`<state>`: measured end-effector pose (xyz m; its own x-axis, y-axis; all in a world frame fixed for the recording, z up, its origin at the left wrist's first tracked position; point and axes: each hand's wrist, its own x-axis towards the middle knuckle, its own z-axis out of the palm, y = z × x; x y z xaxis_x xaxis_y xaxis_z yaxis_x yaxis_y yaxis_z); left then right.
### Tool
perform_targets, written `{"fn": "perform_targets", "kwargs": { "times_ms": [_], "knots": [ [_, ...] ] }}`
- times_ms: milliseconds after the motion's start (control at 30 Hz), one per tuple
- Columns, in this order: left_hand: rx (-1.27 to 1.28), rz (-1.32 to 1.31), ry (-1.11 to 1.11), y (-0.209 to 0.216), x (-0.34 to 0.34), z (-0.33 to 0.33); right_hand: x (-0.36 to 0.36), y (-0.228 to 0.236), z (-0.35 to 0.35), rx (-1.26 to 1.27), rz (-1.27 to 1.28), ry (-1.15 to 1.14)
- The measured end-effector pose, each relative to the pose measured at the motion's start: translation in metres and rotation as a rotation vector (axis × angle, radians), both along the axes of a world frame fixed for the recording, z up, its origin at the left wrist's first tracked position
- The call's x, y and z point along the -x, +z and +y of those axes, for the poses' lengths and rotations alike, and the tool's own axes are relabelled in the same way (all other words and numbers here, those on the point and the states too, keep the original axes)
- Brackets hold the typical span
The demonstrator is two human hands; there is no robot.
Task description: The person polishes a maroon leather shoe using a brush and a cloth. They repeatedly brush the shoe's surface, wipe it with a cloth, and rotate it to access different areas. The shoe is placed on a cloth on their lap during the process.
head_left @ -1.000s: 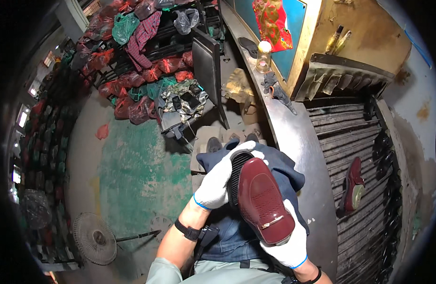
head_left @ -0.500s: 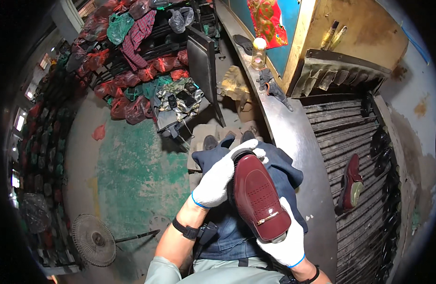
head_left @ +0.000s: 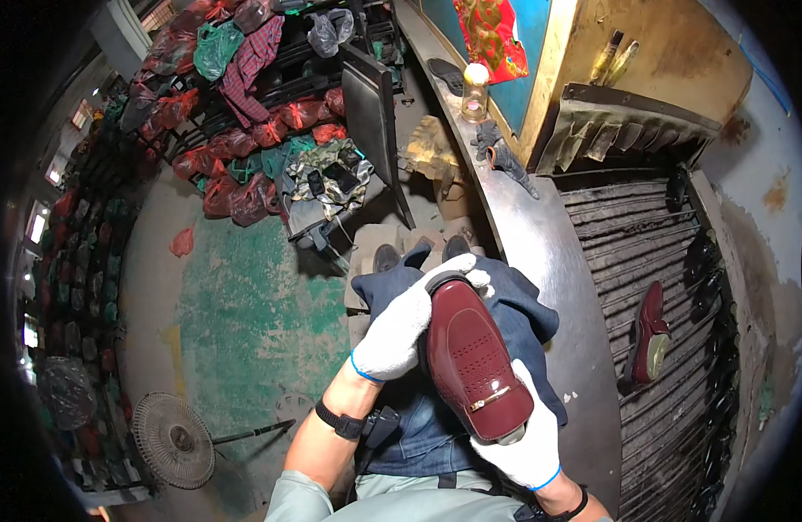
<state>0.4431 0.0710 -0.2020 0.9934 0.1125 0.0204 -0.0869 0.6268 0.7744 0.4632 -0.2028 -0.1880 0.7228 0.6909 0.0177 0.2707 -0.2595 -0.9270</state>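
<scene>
A glossy dark-red dress shoe (head_left: 472, 357) is held over my lap, toe pointing away from me, its perforated upper and metal trim facing up. My left hand (head_left: 401, 326), in a white knitted glove with a blue cuff, wraps the toe end and the left side along the dark sole edge. Round the heel end, my right hand (head_left: 531, 439), gloved alike, is closed with its thumb along the right side. Something pale shows at the heel opening, partly hidden. The shoe's underside is out of sight.
On the dark slatted rollers (head_left: 627, 252) at right lies another dark-red shoe (head_left: 651, 335). A metal ledge (head_left: 549, 252) beside me carries a jar (head_left: 475, 94) and dark gloves (head_left: 505, 161). A chair (head_left: 331, 187) stands ahead, a fan (head_left: 175, 439) at lower left, bagged racks (head_left: 236, 148) beyond.
Both hands keep their hold on the shoe, which has shifted and tilted very slightly. The surrounding view has moved a little.
</scene>
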Motion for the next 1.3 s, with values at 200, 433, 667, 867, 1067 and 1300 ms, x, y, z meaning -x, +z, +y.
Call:
{"fn": "perform_targets", "kwargs": {
  "times_ms": [200, 433, 667, 867, 1067, 1300],
  "knots": [
    [-0.048, -0.004, 0.013, 0.002, -0.001, -0.003, -0.001, -0.001, 0.004, 0.001, -0.012, -0.02],
    [-0.226, 0.156, 0.109, 0.02, 0.001, -0.012, 0.003, -0.003, 0.011, -0.002, -0.006, -0.063],
    [-0.206, 0.172, 0.141, 0.022, -0.001, -0.007, -0.001, -0.01, 0.02, 0.017, 0.022, -0.05],
    [-0.275, 0.125, 0.287, 0.014, -0.003, -0.001, -0.002, -0.007, 0.026, 0.02, 0.079, -0.045],
    [-0.433, 0.168, 0.347, 0.018, -0.006, -0.002, -0.002, -0.016, 0.029, -0.013, -0.022, -0.084],
    [-0.336, 0.226, 0.381, 0.009, 0.003, -0.009, 0.004, -0.024, 0.032, -0.015, -0.038, -0.084]
  ]
}}
